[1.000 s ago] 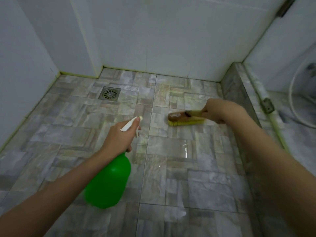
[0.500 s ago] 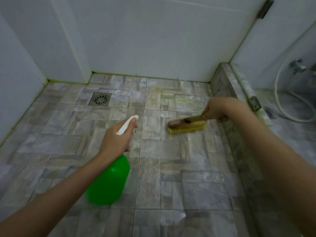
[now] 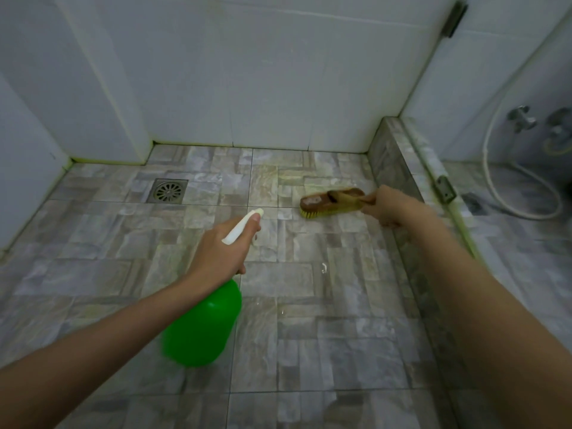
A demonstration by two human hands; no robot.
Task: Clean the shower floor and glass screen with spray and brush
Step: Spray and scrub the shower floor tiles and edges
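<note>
My left hand [image 3: 221,252] grips the neck of a green spray bottle [image 3: 202,326] with a white nozzle, which points forward over the grey tiled shower floor [image 3: 93,267]. My right hand [image 3: 393,209] holds the handle of a brown scrubbing brush [image 3: 331,201] with yellow bristles. The brush lies bristles down on the tiles near the right curb. Foam sits on the brush's back. The glass screen [image 3: 495,97] rises above the curb at the right.
A square metal drain [image 3: 168,190] sits in the floor at the back left. White tiled walls [image 3: 263,75] close the stall behind and at the left. A low tiled curb [image 3: 399,156] borders the right side, with a hose [image 3: 507,193] and taps [image 3: 523,119] beyond it.
The brush has moved farther back along the floor toward the rear wall. My left hand and the spray bottle have stayed roughly where they were. The view has tilted up slightly.
</note>
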